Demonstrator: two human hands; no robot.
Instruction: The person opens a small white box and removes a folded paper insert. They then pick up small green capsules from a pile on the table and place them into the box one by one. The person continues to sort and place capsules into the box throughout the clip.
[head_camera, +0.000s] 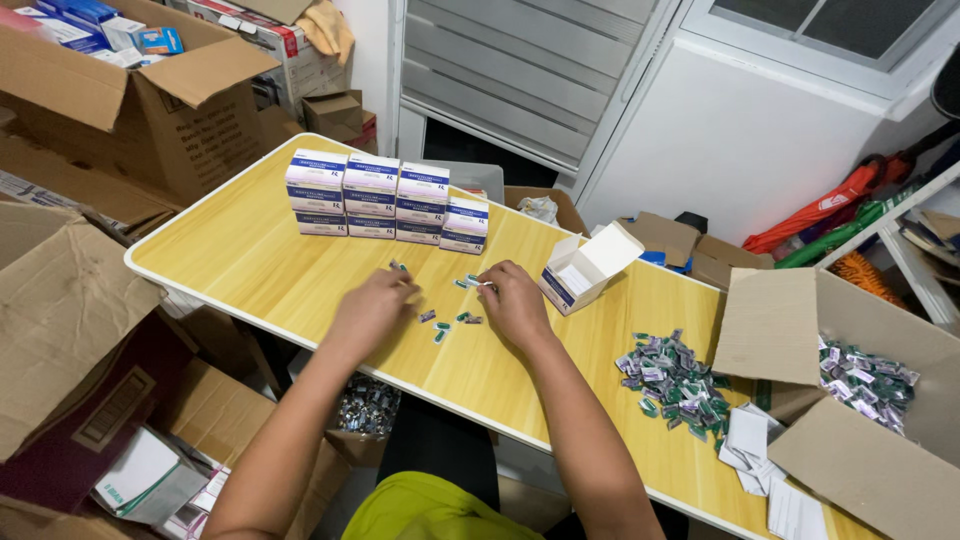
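Note:
My left hand (372, 308) rests knuckles-up on the yellow wooden table (250, 250), fingers curled over small green-and-silver sachets (452, 320) near a loose one (398, 266). My right hand (514, 300) lies beside it, fingertips pinching a sachet (473, 283). A few more sachets lie scattered between both hands. An open white-and-blue small box (583, 270) stands just right of my right hand. Stacked closed boxes (385, 198) of the same kind sit farther back.
A heap of sachets (676, 384) lies on the table's right part, with white leaflets (752, 440) next to it. A cardboard box (850, 400) at the right holds more sachets. Big open cartons (130, 110) crowd the left side and floor.

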